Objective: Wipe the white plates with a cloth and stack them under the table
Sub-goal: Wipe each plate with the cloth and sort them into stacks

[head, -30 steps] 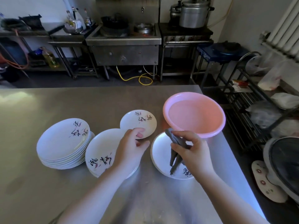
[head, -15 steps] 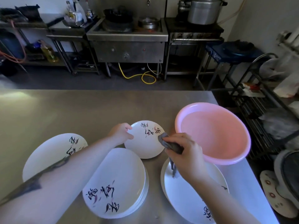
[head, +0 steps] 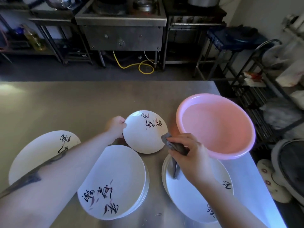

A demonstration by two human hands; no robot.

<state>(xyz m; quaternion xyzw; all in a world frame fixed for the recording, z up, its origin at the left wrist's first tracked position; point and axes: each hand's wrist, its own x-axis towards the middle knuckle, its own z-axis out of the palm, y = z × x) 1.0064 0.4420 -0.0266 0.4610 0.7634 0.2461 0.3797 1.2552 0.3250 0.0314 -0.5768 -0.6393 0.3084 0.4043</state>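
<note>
My left hand (head: 116,127) now grips the small plate's (head: 144,131) rim – tilted up off the table (head: 65,106); right hand (head: 189,155) pinches the cloth (head: 175,145) at its edge. Brush-script lettering, unreadable.

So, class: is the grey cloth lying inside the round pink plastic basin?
No, the right hand grips the grey cloth outside the round pink plastic basin.

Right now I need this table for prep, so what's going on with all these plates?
A person is wiping plates. The left hand grips the rim of a small white plate, tilted up off the steel table. The right hand holds a grey cloth at its edge. Other plates wait beside a pink basin.
</note>
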